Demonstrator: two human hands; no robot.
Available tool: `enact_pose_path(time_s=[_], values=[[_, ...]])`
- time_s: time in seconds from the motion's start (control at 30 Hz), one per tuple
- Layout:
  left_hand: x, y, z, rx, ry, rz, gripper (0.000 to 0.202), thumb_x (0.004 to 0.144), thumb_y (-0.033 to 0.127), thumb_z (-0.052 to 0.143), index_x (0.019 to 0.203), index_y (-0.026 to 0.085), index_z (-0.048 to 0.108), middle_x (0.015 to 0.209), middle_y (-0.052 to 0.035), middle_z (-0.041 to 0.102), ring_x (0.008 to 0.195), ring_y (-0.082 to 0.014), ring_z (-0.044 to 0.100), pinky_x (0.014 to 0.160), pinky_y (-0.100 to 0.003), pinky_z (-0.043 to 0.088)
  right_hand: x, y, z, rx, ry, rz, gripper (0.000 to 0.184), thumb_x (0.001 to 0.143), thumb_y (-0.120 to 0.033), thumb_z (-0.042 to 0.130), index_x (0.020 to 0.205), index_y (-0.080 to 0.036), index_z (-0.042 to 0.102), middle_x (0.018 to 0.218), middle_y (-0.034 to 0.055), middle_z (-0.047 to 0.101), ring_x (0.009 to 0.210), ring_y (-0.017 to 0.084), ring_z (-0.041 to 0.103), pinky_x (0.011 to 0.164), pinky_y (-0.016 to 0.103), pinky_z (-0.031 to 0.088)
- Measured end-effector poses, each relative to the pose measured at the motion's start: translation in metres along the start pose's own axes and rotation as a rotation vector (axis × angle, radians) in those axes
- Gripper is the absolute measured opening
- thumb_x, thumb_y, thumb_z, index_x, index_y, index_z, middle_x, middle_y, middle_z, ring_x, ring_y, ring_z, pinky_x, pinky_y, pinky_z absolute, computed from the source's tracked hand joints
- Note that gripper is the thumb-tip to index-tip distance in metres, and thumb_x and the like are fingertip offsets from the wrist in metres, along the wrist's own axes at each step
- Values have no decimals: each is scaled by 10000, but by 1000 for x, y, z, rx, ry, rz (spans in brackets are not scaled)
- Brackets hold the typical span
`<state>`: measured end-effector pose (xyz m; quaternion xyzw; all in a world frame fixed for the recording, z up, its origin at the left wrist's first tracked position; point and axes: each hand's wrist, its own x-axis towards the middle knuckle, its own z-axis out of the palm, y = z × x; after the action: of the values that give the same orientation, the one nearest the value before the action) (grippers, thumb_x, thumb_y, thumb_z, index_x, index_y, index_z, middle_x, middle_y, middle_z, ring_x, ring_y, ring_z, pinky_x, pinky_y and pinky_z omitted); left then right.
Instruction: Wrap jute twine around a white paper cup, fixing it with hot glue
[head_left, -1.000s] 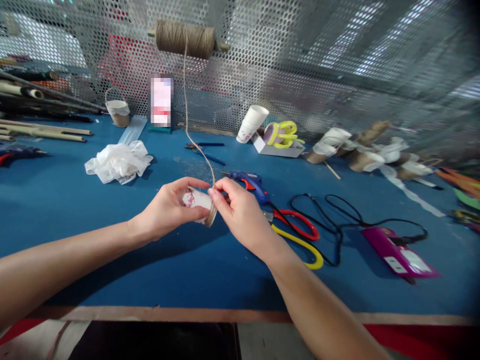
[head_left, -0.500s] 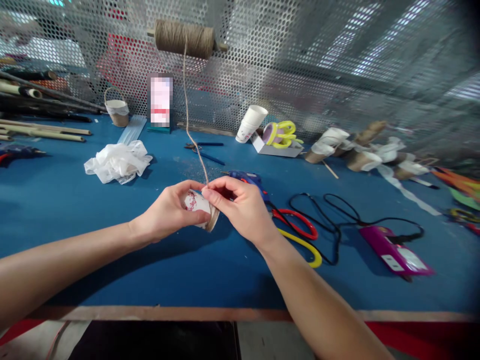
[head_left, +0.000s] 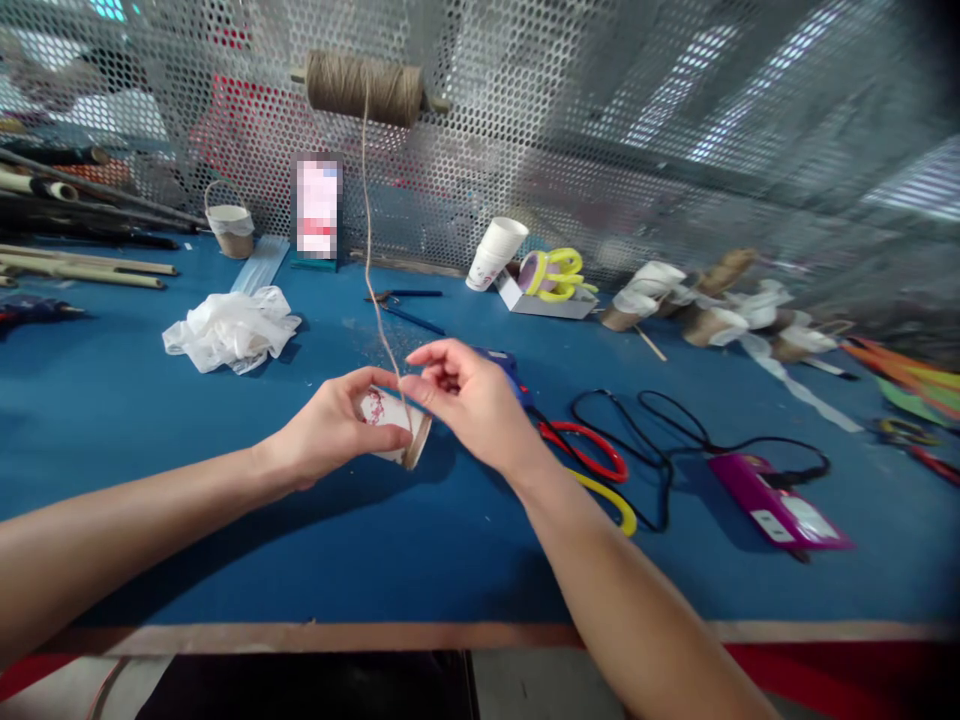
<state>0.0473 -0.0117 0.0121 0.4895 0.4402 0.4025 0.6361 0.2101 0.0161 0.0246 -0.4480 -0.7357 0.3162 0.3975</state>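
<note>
While a perforated metal panel (head_left: 450, 160) is standing along the back, the blue bench (head_left: 450, 575) is spreading beneath both my arms.
Spool (head_left: 341, 85), brown, one: it is hanging before the panel, above the bench.
White plastic (head_left: 229, 330), crumpled, one heap: it is lying beyond my left hand (head_left: 337, 430).
Said hand: its fingers are gripping the cup around the side, thumb showing in front.
Right hand (head_left: 469, 400), one: forefinger and thumb are standing apart, the thumb tip is touching the twine, and the other fingers are loosely curling.
Cup (head_left: 373, 408), white, red-patterned, one: I am holding it tilted over the bench, its brown-banded end pointing to the right.
Twine (head_left: 368, 230), one strand: it is running from the spool down to the cup.
</note>
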Motion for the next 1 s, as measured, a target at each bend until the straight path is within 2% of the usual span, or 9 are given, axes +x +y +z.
enact_pose_path(time_s=[0.1, 0.17, 0.3, 0.4, 0.53, 0.63, 0.73, 0.83, 1.0], values=[[2, 0, -4, -28, 31, -12, 477, 522, 152, 743, 968, 128, 575, 618, 53, 608, 524, -66, 524, 546, -202, 431, 12, 17, -35, -254, 216, 134, 306, 838, -458, 517, 804, -165, 594, 639, 9, 597, 556, 128, 540, 547, 268, 435], [3, 1, -6, -52, 49, -12, 460, 519, 150, 744, 949, 125, 580, 640, 41, 624, 539, -71, 545, 562, -209, 447, 19, 31, -60, -577, 302, 298, 229, 841, -373, 522, 810, -166, 613, 730, 52, 649, 687, 173, 603, 647, 301, 446], [4, 2, -8, -34, 38, 13, 470, 530, 146, 734, 972, 122, 577, 623, 49, 608, 526, -61, 521, 540, -193, 433, 22, 59, -86, -740, 84, 523, 116, 667, -231, 677, 595, -192, 595, 623, 52, 654, 672, 240, 632, 618, 326, 433], [3, 3, -7, 10, 27, 57, 542, 544, 148, 726, 1057, 121, 553, 590, 71, 563, 501, -52, 473, 491, -172, 386, 20, 72, -82, -706, 34, 558, 217, 598, -165, 699, 492, -214, 516, 531, 27, 612, 656, 248, 635, 609, 320, 429], [2, 4, -7, 56, 33, 132, 581, 559, 133, 704, 1117, 133, 543, 574, 85, 524, 485, -50, 433, 464, -167, 348, 18, 75, -75, -617, 76, 597, 175, 617, -117, 649, 575, -210, 507, 524, 19, 605, 643, 231, 638, 605, 312, 448], [3, 4, -7, 69, 7, 119, 450, 563, 149, 691, 1005, 119, 607, 573, 65, 539, 493, -52, 434, 472, -172, 344, 13, 61, -80, -496, 134, 593, 110, 683, -151, 603, 770, -180, 544, 606, 16, 641, 607, 177, 636, 582, 279, 479], [4, 2, -8, 81, 11, 92, 318, 558, 172, 688, 866, 109, 640, 606, 31, 579, 522, -62, 467, 502, -185, 364, 3, 37, -88, -160, 249, 457, 228, 701, -216, 620, 908, -188, 530, 718, -9, 644, 617, 123, 614, 584, 237, 493], [5, 2, -9, 126, 28, 87, 285, 558, 185, 686, 831, 114, 648, 610, 23, 588, 512, -66, 462, 494, -195, 353, -11, 14, -90, 145, 150, 369, 189, 695, -339, 666, 755, -189, 568, 533, -47, 553, 475, 97, 515, 474, 215, 437], [6, 3, -11, 160, 44, 103, 290, 584, 215, 688, 855, 119, 645, 602, 26, 584, 505, -70, 459, 499, -200, 356, -29, -7, -77, 93, -79, 277, 220, 740, -383, 661, 832, -183, 646, 607, -11, 603, 498, 99, 527, 455, 209, 443]])
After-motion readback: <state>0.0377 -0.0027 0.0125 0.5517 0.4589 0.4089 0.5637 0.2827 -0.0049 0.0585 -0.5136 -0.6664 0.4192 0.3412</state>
